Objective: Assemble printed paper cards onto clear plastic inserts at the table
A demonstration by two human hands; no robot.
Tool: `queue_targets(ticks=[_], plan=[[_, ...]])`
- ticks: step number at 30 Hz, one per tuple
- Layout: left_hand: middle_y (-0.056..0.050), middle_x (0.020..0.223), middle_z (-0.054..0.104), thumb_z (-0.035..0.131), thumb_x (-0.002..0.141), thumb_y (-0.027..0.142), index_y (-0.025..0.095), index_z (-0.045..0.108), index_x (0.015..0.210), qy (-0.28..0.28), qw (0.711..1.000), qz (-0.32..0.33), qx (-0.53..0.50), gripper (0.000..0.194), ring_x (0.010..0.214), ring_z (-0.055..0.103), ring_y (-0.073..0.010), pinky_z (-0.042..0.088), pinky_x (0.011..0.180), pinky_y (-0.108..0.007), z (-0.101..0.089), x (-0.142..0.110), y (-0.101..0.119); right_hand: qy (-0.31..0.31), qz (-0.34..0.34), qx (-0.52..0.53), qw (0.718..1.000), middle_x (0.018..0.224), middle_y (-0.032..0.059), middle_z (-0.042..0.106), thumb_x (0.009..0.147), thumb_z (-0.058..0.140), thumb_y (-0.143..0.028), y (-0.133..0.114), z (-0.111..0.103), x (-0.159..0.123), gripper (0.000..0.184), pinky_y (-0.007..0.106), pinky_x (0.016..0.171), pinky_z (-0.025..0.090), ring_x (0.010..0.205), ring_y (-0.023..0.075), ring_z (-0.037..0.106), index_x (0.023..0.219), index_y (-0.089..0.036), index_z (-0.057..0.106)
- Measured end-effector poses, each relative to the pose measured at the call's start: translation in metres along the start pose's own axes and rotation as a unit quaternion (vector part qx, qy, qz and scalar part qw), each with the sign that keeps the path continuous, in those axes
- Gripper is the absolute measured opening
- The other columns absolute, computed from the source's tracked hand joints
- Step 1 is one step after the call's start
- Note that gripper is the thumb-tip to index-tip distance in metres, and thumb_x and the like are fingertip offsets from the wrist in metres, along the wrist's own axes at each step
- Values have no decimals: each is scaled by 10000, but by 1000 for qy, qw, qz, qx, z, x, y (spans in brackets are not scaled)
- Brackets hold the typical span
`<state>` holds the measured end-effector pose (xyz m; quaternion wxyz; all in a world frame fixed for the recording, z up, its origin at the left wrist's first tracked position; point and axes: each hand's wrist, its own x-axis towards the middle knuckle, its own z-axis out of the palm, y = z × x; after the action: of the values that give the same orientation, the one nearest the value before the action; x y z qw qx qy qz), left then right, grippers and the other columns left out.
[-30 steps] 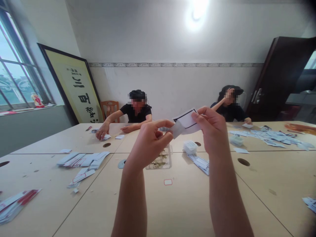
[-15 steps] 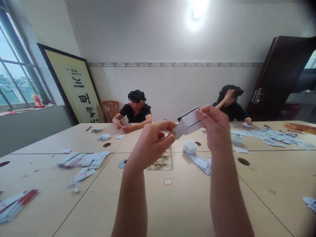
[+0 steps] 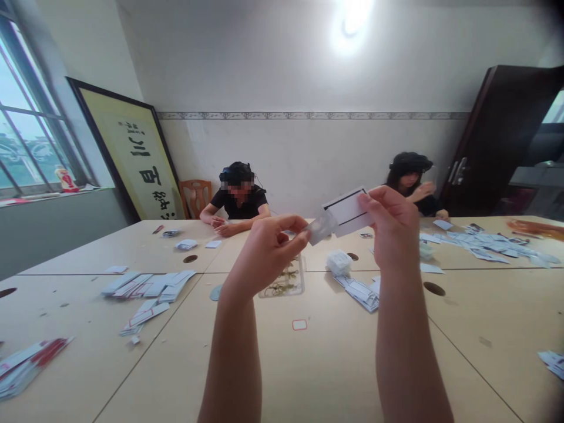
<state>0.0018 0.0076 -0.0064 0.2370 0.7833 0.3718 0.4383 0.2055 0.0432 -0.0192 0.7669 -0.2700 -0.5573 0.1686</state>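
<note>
Above the table, my right hand pinches a white card with black lines along its edges. My left hand is closed at thumb and fingertips on a small clear plastic sleeve. The sleeve meets or overlaps the card's left end; I cannot tell how far the card is inside it. Partly hidden behind my left hand, a clear plastic tray holds several small gold-coloured pieces. A small red-framed label lies on the table between my forearms.
Stacks of white cards lie left on the table, more cards by a clear box behind my right forearm. A spread of packets covers the far right. Two people sit opposite. Round holes pierce the tabletop.
My right hand has shifted slightly right with the card, and more of the clear sleeve shows between my hands. The person at right has lowered a hand from the forehead.
</note>
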Motion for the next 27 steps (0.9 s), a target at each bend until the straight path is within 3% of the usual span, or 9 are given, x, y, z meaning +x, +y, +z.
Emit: queue_targets(ticks=[7,12,20,27], plan=[[74,490,324,568,878,344,177,576,745,30,999,-14,14,214,429,230,-42,145,418,-196,-8,2,-11,-33,-2,25,999,579,-51,458,785,704,-246,3,-5,2,184,233,499,332,532,87,431,662,-199,577],[84,462,306,555,858,272,172,564,705,43,999,-1,34,183,411,261,-37,176,427,-182,-12,0,-9,-19,-5,36,999,594,-50,492,770,715,-236,5,-7,3,155,220,499,355,537,83,455,677,-198,598],[78,465,325,552,852,294,175,567,696,46,998,12,43,197,418,293,-44,216,425,-166,-13,1,-5,-15,-11,45,999,589,-52,462,743,720,-192,3,-6,3,152,210,506,366,545,78,447,657,-184,595],[42,498,418,585,814,276,183,624,682,128,990,33,43,166,419,301,-57,190,393,-190,-19,-2,-10,186,-65,93,976,672,-29,448,761,689,-190,-4,-13,4,155,243,495,446,618,125,516,694,-204,550]])
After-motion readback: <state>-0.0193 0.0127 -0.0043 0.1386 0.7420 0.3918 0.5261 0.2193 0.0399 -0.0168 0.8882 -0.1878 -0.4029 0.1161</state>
